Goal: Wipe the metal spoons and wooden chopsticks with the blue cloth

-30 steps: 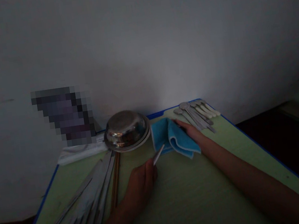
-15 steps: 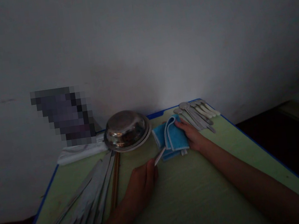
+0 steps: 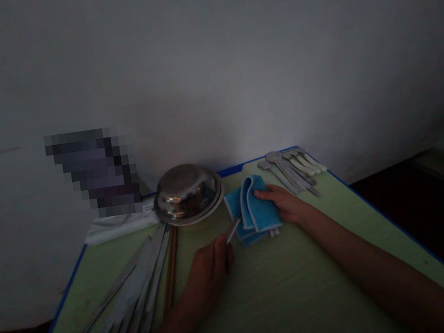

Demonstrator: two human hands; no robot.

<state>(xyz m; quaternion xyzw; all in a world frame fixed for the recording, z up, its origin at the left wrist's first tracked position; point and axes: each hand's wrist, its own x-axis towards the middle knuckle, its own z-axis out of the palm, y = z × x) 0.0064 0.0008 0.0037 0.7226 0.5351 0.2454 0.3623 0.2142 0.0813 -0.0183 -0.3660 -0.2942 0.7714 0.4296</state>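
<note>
My left hand (image 3: 213,264) is closed around a slim metal piece of cutlery (image 3: 233,231). Only its narrow pale end shows, pointing up and right at the cloth's left edge; the rest is hidden in my fist. A blue cloth (image 3: 264,210) with pale edging hangs folded over in my right hand (image 3: 282,200), thumb on top and fingers behind it. Just beyond that hand lie several metal spoons (image 3: 284,171) in a row, and beside them several pieces of cutlery with cream handles (image 3: 304,163).
An upturned steel bowl (image 3: 186,191) rests on a pale dish at the table's back. Wrapped chopsticks or similar long packets (image 3: 122,307) and brown chopsticks (image 3: 172,267) lie left of my left arm. A blue rim edges the green table (image 3: 306,298) against the wall; a blurred object stands back left.
The cloth and my right hand have come slightly down and left. The cutlery's tip, earlier against the cloth's fold, has shifted a little left with my left hand.
</note>
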